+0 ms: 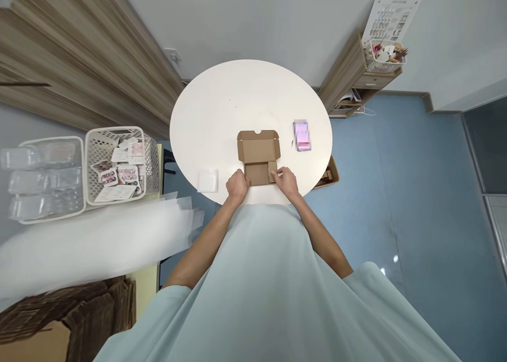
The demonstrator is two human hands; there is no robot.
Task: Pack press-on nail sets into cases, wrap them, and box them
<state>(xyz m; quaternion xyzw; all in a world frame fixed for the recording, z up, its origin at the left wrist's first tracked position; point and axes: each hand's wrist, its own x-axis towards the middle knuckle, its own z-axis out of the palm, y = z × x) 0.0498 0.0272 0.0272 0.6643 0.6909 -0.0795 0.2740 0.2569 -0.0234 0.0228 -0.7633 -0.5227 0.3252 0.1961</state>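
While the shallow brown rectangular cardboard box [255, 175] on the near side of the white oval counter [249, 98] looks partly formed, its lid not yet closed, the left hand [237, 185] curls tightly at its left edge; the right hand [288, 182] pinches its small right-end brown cardboard flap [272, 166].

Two bare hands [237, 185] [287, 183]; between them, one brown cardboard box [259, 149]; leftward, one white square packet [208, 181], two large white baskets [114, 129] [51, 139]; rightward, one pink rectangular object [302, 135], one small white basket [382, 66].
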